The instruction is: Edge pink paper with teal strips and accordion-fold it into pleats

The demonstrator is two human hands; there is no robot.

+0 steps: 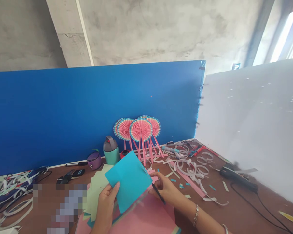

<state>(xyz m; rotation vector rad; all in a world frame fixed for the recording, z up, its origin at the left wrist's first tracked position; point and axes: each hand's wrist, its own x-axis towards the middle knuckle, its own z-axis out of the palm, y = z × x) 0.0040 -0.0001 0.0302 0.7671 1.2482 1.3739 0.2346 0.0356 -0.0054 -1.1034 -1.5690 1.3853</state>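
Blue sheet (128, 182) up over the pink paper (146, 217), the left hand (106, 202) pinching its lower-left edge! The right hand (164, 188) has its fingers curled round a slim dark tool (158, 194) by the right corner; keeping that sheet steady looks wise.

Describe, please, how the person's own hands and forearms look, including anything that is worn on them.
The left hand has no glove, and no sleeve or jewellery shows on its visible forearm. The right hand is ungloved too; its forearm wears a silvery, linked bracelet and, farther up, a pale band, partly cut off by the picture's edge.
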